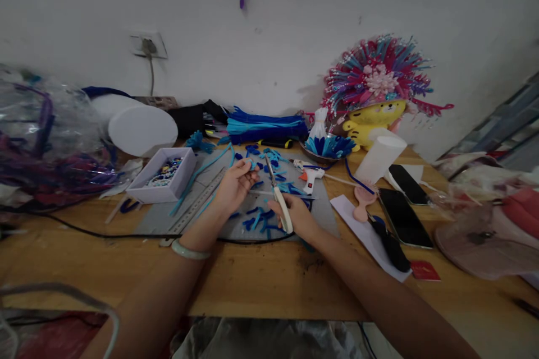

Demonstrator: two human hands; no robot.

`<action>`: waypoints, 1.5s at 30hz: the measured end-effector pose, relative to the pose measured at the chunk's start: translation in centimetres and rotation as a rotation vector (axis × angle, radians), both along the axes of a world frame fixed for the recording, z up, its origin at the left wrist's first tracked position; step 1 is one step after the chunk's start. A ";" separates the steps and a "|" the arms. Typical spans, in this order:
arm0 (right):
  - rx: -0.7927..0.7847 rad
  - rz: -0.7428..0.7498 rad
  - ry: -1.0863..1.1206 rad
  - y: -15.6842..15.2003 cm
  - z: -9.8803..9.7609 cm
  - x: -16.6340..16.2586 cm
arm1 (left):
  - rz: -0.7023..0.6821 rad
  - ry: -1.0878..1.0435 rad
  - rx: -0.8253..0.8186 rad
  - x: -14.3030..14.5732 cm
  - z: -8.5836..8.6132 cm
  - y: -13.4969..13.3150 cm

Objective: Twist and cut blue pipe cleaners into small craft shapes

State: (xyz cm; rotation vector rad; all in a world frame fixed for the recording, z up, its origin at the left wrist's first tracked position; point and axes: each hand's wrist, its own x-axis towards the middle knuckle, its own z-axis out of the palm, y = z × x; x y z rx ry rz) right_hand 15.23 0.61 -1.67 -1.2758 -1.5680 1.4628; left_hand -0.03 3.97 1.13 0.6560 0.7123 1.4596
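blue piece [252, 165] sits pinched in the left hand [236, 184], scissors [283, 212] clasped in the right hand [297, 215].

Scissors [284, 213] are above the mat [327, 214]; left of them stands a box [158, 195] (beads [165, 175] are inside), right lie two phones [405, 219].

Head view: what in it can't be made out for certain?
All in the head view:
Light-blue piece at the left hand: full shape unclear; it is small and partly covered by that hand.
Scissors: part of the handles is hidden by the right hand.
Beads in the white box: too small to count.
Clear plastic: cut off by the left edge, contents blurred.
Red card: any print is too small to read.
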 end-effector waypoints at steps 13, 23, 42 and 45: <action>0.669 0.048 -0.843 -0.8 1.8 0.8 | 0.566 0.005 0.252 -0.8 0.5 0.2; 0.622 0.105 -0.869 -0.8 1.4 0.7 | 0.479 0.123 0.221 -0.1 0.1 0.1; 0.595 -0.164 -0.264 0.3 1.9 1.3 | -0.124 0.660 0.306 1.5 -0.7 -1.2; 0.521 -0.162 -0.155 0.5 2.2 1.3 | -0.173 0.679 0.301 1.6 -0.8 -1.2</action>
